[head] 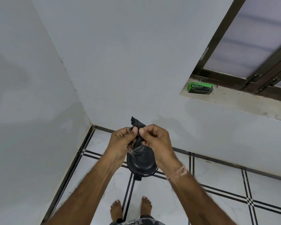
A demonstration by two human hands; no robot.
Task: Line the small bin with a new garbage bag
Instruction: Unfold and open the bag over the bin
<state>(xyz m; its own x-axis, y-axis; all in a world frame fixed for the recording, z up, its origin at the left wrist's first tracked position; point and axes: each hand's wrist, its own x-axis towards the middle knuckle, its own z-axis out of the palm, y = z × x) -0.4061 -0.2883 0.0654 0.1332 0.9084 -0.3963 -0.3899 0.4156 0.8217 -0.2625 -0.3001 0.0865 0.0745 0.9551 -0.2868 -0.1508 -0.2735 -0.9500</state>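
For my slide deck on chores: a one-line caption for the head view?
Both hands, left hand and right hand, pinch a folded black garbage bag above the small black bin.

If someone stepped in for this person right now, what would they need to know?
Left hand and right hand: both pinch the folded black garbage bag at chest height, working its mouth apart.
Small bin: black, on the tiled floor directly below the hands, lid closed.
Bag box: green, on the window sill.
Done: a bag is taken out.
Left: open the bag, lift the lid, fit the bag inside.
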